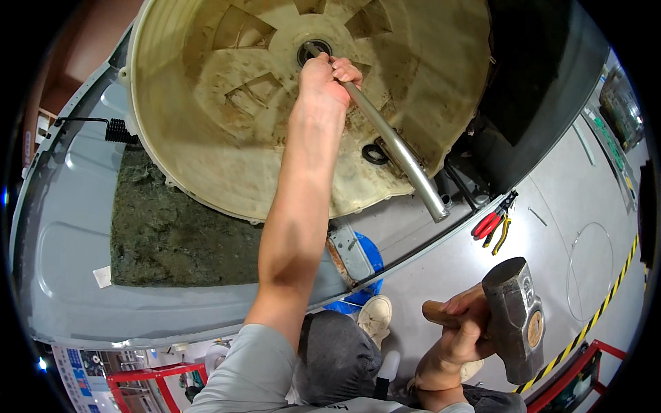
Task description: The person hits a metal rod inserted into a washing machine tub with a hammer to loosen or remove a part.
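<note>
My left hand [325, 79] reaches forward into a big yellowed plastic drum tub [206, 186] and is closed around a long metal bar [392, 138]. The far end of the bar rests at the round bearing seat [303, 56] in the middle of the tub's bottom; its thick near end slants out over the rim to the right. Low on the right, my right hand [468, 323] grips a heavy hammer [511, 310] by its short wooden handle, close to the steel head. The hammer is apart from the bar.
A black ring seal [374, 153] lies inside the tub. The tub sits in a grey metal cabinet [76, 275] with a dark insulation mat [172, 234] and a spring [119, 131]. Red-handled pliers [490, 220] lie on the floor to the right, near yellow-black tape [599, 310].
</note>
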Action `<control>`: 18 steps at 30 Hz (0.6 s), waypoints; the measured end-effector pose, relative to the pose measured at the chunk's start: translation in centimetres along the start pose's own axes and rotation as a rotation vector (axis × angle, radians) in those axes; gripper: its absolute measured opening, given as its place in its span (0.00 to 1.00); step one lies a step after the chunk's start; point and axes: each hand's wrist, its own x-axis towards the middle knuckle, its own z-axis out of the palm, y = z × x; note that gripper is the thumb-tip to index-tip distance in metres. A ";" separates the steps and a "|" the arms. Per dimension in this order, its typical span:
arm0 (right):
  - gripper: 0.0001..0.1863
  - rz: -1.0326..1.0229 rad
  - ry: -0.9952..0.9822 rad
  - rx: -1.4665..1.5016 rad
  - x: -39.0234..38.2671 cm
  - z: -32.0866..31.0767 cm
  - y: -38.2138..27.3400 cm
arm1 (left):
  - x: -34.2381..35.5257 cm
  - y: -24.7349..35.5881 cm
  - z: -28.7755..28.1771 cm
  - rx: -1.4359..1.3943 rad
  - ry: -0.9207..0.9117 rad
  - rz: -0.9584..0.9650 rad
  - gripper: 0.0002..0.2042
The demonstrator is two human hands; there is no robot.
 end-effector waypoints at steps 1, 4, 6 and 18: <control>0.12 0.013 0.004 -0.008 0.0 0.0 0.0 | 0.1 0.0 -0.1 0.004 -0.008 0.006 0.14; 0.12 0.092 0.036 -0.050 0.0 0.1 -0.2 | 0.1 0.2 -0.4 0.014 -0.012 0.008 0.14; 0.12 0.106 0.041 -0.066 0.0 0.2 -0.4 | 0.2 0.2 -0.5 0.010 -0.011 0.005 0.14; 0.09 0.088 0.045 -0.009 0.3 0.2 -0.1 | 0.0 -0.2 0.0 -0.019 0.008 0.025 0.14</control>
